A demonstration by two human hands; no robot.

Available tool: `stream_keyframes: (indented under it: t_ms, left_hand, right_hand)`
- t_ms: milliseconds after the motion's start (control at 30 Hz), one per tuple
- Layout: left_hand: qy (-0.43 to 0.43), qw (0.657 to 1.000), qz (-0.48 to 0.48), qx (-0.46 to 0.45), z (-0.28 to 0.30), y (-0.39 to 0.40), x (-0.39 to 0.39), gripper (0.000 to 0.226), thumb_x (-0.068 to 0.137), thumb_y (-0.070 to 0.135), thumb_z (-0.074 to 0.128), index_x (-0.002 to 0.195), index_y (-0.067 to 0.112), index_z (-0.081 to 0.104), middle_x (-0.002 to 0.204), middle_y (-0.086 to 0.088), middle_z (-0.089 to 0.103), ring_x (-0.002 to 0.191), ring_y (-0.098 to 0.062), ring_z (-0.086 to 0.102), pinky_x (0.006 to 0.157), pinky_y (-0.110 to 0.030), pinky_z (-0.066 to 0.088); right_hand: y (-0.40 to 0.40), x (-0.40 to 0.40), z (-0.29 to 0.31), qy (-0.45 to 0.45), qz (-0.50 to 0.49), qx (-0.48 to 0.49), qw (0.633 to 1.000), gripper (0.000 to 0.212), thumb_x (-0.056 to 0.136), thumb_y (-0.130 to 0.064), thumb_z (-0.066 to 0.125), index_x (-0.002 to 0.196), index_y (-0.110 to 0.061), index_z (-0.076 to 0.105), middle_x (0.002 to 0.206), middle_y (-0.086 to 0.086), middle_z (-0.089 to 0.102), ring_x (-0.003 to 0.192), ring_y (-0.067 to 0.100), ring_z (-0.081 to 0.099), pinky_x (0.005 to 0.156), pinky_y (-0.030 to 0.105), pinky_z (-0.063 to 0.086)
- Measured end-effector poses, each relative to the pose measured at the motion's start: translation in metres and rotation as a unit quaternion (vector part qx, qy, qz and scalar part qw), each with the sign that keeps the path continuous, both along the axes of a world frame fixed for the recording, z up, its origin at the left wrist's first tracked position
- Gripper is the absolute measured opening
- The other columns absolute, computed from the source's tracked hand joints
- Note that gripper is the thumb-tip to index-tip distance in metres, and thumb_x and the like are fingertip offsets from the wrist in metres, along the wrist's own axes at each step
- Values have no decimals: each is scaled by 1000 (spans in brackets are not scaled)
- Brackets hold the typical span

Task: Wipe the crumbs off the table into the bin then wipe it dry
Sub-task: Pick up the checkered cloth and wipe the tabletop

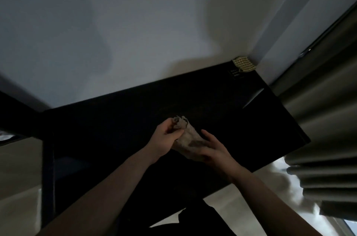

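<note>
Dim scene, seen from above. Dark table [119, 135] running from near left to far right, its far edge against a pale wall [135, 33]. Grey cloth [188, 136] held up just above the table's middle, stretched between both hands, long axis slanting from far left down to near right.

Left hand [166, 139] curled round the cloth's far, bunched end, thumb and fingers pinching it from the left. Right hand [212, 150] cupped under and beside the near end, fingers only loosely bent, thumb side against the fabric; holding rather than squeezing, as far as the gloom allows. Both hands about equally close to the cloth, one at each end, so neither clearly nearer.

Second cloth, a checked one [243, 64], tucked in the far right corner of the table where wall meets curtain [318, 120]; well apart from both hands, closer to the right one. Probably the dry cloth for the last step, though that is only a guess.

No bin in view, and no crumbs to be made out on so dark a surface. Likely stage: folding or gathering the grey cloth ahead of a wipe, or between passes. Coming move turns on lowering the cloth flat onto the table directly beneath, then sweeping toward whichever edge has the bin below it; near edge and left end both open to the floor.
</note>
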State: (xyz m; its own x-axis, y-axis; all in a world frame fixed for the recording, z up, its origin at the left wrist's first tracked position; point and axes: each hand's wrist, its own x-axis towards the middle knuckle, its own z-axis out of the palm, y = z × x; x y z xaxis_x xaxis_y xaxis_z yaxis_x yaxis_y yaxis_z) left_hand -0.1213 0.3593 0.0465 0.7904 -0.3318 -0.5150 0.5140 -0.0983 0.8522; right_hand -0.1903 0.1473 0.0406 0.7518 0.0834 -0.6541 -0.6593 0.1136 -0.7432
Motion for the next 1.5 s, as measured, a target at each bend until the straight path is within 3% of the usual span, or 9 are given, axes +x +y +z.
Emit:
stream_keyframes:
  t_ms: [167,367,467,833,1000,1033,1167,1300,1500]
  left_hand:
    - [-37,999,-1,30,-4,-90,39,21,101,6,62,118,16,69,115,-5,74,109,-20,71,95,-33,57]
    - [-22,997,6,73,-16,-198,95,23,100,5,64,105,28,66,107,3,72,107,-20,69,88,-28,55]
    - [-31,991,-25,130,-30,-243,129,18,100,18,66,116,25,63,112,3,69,107,-19,68,95,-36,56]
    - [-19,985,-79,155,-125,-400,270,59,70,38,64,122,9,64,117,-14,70,105,-30,70,96,-49,60]
    - [-32,979,-131,152,-124,-441,312,33,78,24,57,85,-5,70,86,-13,69,81,-28,67,84,-41,57]
    - [-41,971,-151,181,-119,-441,314,29,79,26,58,83,-1,68,84,-11,65,79,-25,62,79,-40,54]
    - [-138,872,-279,378,-115,-413,318,62,96,25,61,153,13,40,145,-11,47,129,-31,53,96,-33,46]
    - [-188,775,-320,511,-128,-355,321,84,93,37,67,163,21,25,168,-12,17,151,-39,27,117,-50,39]
    - [-117,752,-309,570,-152,-272,307,117,81,70,70,166,32,0,173,-2,-10,159,-39,-1,123,-62,24]
  right_hand:
    - [-88,54,-19,69,-59,38,995,48,94,-14,68,141,-13,58,123,10,74,111,26,72,98,41,57]
    - [-184,112,-34,29,-73,-54,995,20,94,-11,68,113,-15,71,110,11,77,94,21,77,75,33,61]
    - [-226,143,-47,19,-104,-112,988,18,89,-17,74,107,-19,73,105,10,78,97,25,76,87,41,62]
    - [-367,265,-77,-34,-130,-266,955,27,83,-16,79,109,-16,71,100,4,73,85,15,66,61,15,48]
    - [-415,319,-103,-33,-102,-335,936,42,84,-18,76,126,-16,70,123,14,72,113,31,67,95,34,54]
    - [-420,325,-107,-22,-70,-367,927,48,88,-20,73,135,-16,65,131,16,68,120,33,64,102,35,51]
    - [-421,348,-122,-24,14,-482,876,65,88,-25,66,151,-23,49,148,17,53,136,38,51,114,40,43]
    - [-398,394,-138,-127,52,-492,860,68,94,-31,62,157,-22,38,160,15,37,146,38,35,122,40,31]
    - [-375,450,-182,-133,148,-550,811,86,94,-51,60,163,-21,19,171,12,11,156,37,14,126,49,18]
